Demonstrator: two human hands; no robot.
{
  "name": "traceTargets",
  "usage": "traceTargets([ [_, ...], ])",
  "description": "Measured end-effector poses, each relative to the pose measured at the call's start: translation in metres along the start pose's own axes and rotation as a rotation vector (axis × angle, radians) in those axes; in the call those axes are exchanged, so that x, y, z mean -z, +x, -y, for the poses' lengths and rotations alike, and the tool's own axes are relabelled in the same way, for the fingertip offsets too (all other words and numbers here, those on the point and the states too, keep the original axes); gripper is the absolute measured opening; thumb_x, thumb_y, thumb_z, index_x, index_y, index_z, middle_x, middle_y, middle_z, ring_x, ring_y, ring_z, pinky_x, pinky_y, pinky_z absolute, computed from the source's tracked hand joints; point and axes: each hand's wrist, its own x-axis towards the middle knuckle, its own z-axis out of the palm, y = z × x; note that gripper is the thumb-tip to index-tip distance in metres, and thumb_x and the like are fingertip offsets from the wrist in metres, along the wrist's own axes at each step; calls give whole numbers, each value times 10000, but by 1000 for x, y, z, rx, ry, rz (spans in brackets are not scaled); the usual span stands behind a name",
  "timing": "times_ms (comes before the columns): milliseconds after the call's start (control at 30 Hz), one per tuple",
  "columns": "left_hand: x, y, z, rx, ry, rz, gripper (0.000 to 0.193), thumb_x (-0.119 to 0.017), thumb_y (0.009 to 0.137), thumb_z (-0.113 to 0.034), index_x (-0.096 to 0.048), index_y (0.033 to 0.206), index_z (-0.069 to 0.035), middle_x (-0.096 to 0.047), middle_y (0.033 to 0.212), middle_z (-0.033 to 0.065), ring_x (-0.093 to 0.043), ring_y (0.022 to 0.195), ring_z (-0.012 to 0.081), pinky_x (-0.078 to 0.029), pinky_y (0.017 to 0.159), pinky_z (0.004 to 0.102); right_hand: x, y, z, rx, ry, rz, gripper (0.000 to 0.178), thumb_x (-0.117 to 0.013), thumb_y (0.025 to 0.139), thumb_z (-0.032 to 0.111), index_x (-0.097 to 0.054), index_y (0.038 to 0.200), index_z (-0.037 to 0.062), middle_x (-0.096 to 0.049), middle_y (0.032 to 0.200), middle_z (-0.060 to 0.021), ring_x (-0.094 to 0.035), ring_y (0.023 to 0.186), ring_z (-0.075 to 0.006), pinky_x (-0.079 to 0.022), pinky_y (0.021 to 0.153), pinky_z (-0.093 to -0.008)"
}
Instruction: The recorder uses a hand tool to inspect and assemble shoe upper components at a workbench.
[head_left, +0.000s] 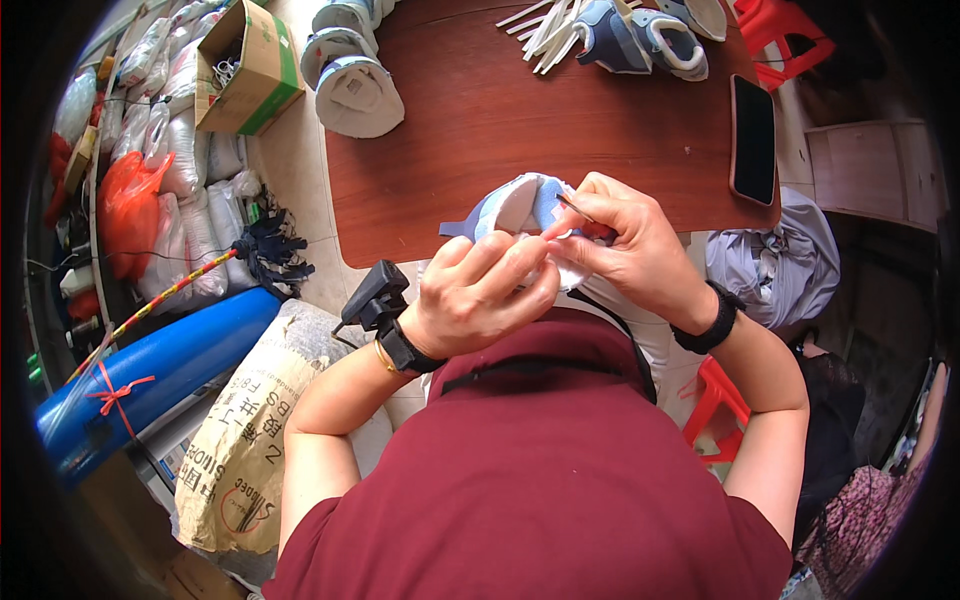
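Observation:
A light-blue and white shoe upper (512,207) is held in front of my body at the near edge of the brown table. My left hand (483,292) is closed on its near side, fingers curled with thumb and forefinger pinched together. My right hand (640,238) is closed around a small metal tool (573,209) with a thin blade-like tip; something red shows in that palm. The tool's full shape is covered by the fingers. Both hands meet over the upper, where a small white bit sits between the fingertips.
On the table (480,120) are stacked pale uppers (360,98), white strips (548,38), blue uppers (612,40) and a phone (752,140). A cardboard box (268,75) and plastic bags stand left. A red stool (718,405) and grey cloth (775,260) are at right.

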Motion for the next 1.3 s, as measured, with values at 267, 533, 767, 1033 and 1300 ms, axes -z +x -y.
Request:
traceTargets([
  [267,6,2,-4,8,-109,39,191,-735,696,-140,-662,872,-147,-665,963,-12,-593,717,123,-432,577,266,-1,4,6,-42,226,-222,189,-713,918,142,-625,838,-4,-569,832,-16,-522,736,-62,-427,658,-235],
  [533,6,-1,-10,16,-174,103,165,-716,708,-116,-633,848,-142,-644,907,-16,-585,686,124,-452,567,275,2,7,7,31,164,-280,160,-704,921,140,-638,861,7,-600,821,-12,-521,734,-64,-426,647,-239],
  [767,4,1,-3,253,-275,-32,344,-817,592,-18,-636,881,-66,-608,820,69,-597,688,232,-491,572,345,23,4,27,-82,289,-287,266,-640,967,164,-635,1195,28,-645,1026,9,-533,814,-37,-431,679,-197],
  [1033,-4,0,4,695,-481,-186,151,-759,735,28,-642,812,-28,-669,894,110,-669,715,235,-531,620,313,1,-30,19,25,38,-192,131,-603,922,20,-699,1011,22,-673,914,-59,-660,832,-105,-483,634,-227],
  [1300,-8,-17,12,1331,-1349,-271,191,-663,952,-145,-648,1088,-12,-696,942,26,-629,810,63,-518,673,240,-53,-30,-5,151,-50,-168,242,-636,850,-36,-661,1084,20,-676,1072,-114,-687,855,-215,-569,723,-307],
])
